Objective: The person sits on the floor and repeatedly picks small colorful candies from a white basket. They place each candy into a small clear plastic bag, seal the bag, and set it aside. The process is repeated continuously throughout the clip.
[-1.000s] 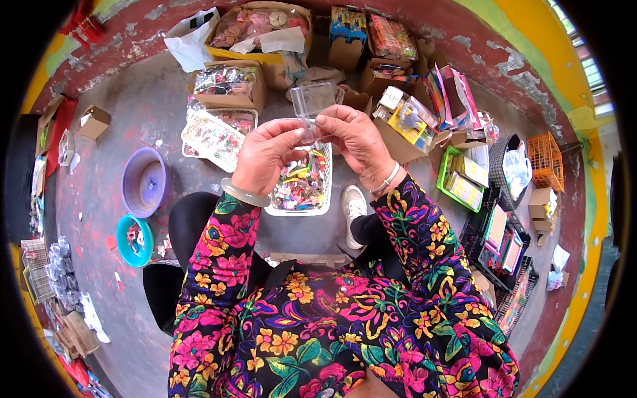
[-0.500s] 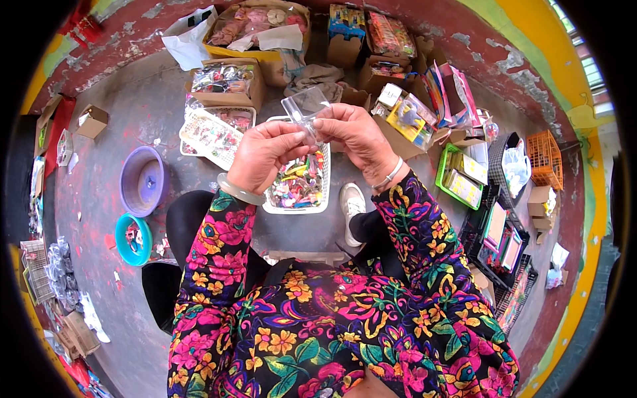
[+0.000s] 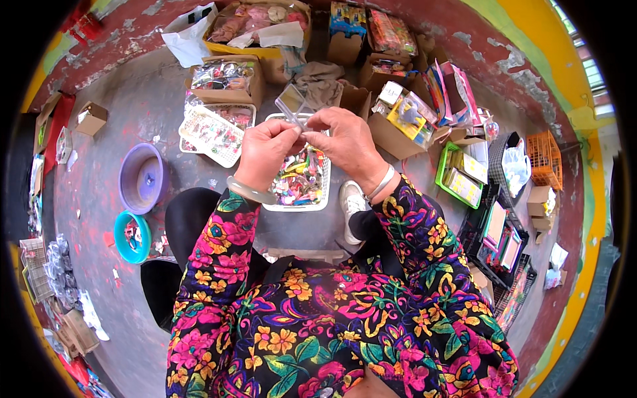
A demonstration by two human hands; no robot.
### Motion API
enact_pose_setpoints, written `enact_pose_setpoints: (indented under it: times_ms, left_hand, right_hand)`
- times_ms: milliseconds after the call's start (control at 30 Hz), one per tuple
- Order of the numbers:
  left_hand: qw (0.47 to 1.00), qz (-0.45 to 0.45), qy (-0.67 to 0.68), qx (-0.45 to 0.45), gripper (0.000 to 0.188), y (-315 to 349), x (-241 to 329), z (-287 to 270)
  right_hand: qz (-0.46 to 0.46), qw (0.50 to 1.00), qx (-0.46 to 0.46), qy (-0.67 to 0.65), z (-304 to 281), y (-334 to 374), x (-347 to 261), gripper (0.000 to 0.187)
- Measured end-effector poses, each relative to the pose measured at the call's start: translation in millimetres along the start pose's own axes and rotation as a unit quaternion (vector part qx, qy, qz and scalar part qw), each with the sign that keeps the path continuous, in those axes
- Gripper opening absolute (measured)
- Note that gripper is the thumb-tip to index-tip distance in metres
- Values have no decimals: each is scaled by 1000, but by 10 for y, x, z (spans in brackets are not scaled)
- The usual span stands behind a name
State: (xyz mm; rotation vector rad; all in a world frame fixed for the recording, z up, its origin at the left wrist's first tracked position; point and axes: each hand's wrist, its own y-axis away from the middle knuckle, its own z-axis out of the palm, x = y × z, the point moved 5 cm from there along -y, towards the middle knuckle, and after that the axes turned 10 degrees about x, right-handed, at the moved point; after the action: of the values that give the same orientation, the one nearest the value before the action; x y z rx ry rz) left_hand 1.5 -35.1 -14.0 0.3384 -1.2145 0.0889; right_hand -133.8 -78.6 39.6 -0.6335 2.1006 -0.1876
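Observation:
Between my two hands is a small clear plastic box point(image 3: 290, 101), tilted up and away from me. The thumb and fingers of my left hand point(image 3: 264, 154) pinch its near end. My right hand point(image 3: 350, 144) pinches the same end from the other side, fingertips nearly meeting the left ones. Whether anything lies inside the box's near end is hidden by the fingers. Beneath the hands stands a white plastic basket point(image 3: 326, 189) of small, many-coloured pieces point(image 3: 292, 186), partly covered by my wrists.
Another white basket point(image 3: 229, 159) holds small pieces at the left. Further left stand a purple basin point(image 3: 164, 182) and a teal basin point(image 3: 119, 239). Packed cardboard boxes point(image 3: 259, 86) line the back. To the right are a green tray point(image 3: 441, 176), a black crate point(image 3: 488, 265) and an orange crate point(image 3: 544, 159).
The clear box has turned to a steeper tilt and shifted slightly left. My right hand has rolled over, its fingers bending closer to the left hand's.

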Motion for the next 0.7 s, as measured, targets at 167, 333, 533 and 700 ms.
enact_pose_setpoints:
  times_ms: [167,333,533,700]
  left_hand:
    - [996,36,-66,-37,11,4,31,32]
    - [960,158,-226,-42,9,-6,-30,47]
    - [898,266,-345,-53,9,39,81,96]
    - [919,240,-309,-53,9,50,103,94]
  right_hand:
    - [85,992,-56,-74,23,12,132,17]
    - [58,995,-75,-19,88,41,125,15]
    - [-50,996,-25,74,154,98,71,14]
    - [12,999,-4,41,99,66,32,11]
